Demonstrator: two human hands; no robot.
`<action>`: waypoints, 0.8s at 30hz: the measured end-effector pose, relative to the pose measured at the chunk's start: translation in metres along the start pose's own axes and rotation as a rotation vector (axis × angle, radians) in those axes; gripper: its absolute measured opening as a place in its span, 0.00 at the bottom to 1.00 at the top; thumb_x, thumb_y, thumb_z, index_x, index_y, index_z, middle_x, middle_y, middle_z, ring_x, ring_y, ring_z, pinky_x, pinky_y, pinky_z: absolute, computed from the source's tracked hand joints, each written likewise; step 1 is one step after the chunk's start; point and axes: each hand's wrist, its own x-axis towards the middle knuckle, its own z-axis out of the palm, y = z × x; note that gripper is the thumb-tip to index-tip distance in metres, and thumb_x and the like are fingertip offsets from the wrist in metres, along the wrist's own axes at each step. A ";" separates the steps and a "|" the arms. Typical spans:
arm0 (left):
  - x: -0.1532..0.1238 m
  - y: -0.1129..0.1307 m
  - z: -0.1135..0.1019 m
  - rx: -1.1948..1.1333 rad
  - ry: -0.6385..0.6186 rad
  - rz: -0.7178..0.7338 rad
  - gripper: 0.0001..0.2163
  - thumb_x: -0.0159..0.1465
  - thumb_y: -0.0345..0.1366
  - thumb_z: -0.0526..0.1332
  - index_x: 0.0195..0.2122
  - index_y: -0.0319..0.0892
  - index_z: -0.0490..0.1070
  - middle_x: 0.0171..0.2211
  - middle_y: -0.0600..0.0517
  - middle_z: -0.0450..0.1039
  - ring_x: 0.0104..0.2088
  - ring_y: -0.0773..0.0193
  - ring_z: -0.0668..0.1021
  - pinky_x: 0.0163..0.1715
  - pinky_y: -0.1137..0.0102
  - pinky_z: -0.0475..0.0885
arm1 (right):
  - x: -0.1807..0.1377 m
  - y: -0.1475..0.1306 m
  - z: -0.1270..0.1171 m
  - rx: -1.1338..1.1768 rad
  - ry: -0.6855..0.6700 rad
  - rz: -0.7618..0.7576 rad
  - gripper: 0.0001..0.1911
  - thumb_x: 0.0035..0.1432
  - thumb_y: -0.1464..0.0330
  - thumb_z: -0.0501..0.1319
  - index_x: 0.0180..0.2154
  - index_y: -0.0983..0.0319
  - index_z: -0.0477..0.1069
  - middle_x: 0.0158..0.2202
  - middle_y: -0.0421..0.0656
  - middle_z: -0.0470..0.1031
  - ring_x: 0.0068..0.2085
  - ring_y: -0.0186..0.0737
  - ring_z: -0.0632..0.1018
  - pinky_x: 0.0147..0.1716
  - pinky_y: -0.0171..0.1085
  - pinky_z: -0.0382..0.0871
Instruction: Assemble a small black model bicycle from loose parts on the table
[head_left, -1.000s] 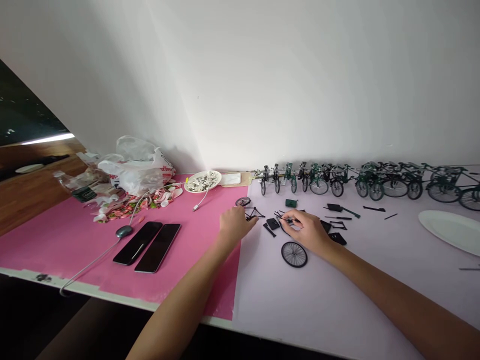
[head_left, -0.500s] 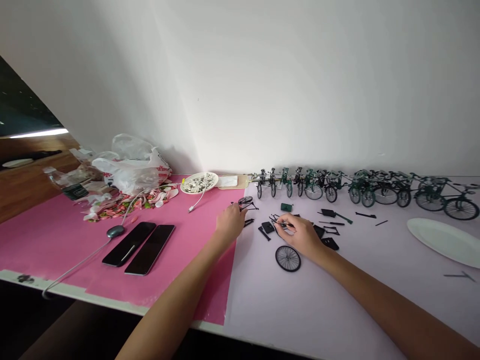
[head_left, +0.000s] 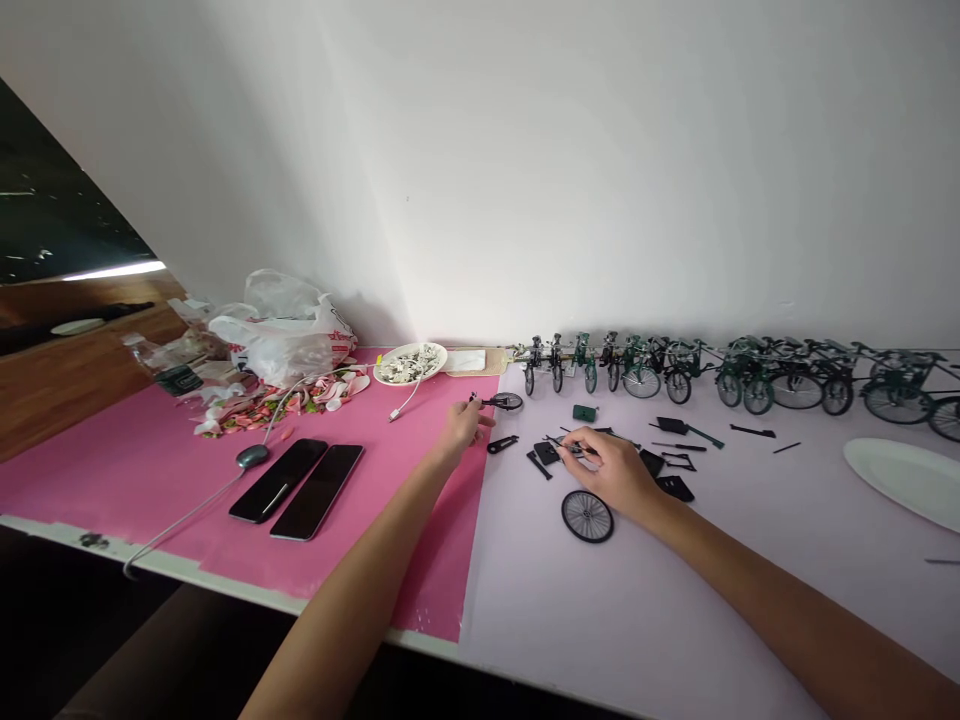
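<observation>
My left hand reaches to the seam between the pink mat and the pale mat, its fingers pinched on a small black frame piece joined to a little wheel. My right hand rests on the pale mat with its fingers closed on a thin black bicycle part. Loose black parts lie around it, with a small black clip to its left. A spoked wheel lies flat just in front of my right hand. A small green block sits behind the parts.
A row of finished green and black model bicycles lines the wall. A white plate is at far right. On the pink mat lie two phones, a cable, a bowl of small bits, plastic bags and coloured scraps.
My left hand has shifted back from the parts pile toward the wheel near the mat seam and taken hold of the frame piece there. My right hand has stayed on its part.
</observation>
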 end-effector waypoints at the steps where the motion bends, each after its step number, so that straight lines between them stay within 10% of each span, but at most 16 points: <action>1: 0.002 -0.001 -0.001 -0.043 -0.002 -0.016 0.16 0.67 0.49 0.58 0.37 0.40 0.69 0.31 0.44 0.80 0.17 0.70 0.66 0.19 0.73 0.59 | 0.000 0.000 0.000 0.002 -0.001 -0.001 0.06 0.65 0.63 0.59 0.37 0.57 0.72 0.32 0.42 0.81 0.28 0.39 0.80 0.31 0.39 0.83; 24: -0.010 -0.007 0.011 -0.494 -0.263 -0.031 0.13 0.54 0.35 0.76 0.38 0.35 0.79 0.32 0.50 0.73 0.31 0.72 0.74 0.39 0.73 0.75 | -0.002 0.006 0.006 0.006 -0.021 -0.001 0.04 0.65 0.65 0.59 0.37 0.57 0.71 0.33 0.42 0.81 0.28 0.37 0.80 0.32 0.36 0.81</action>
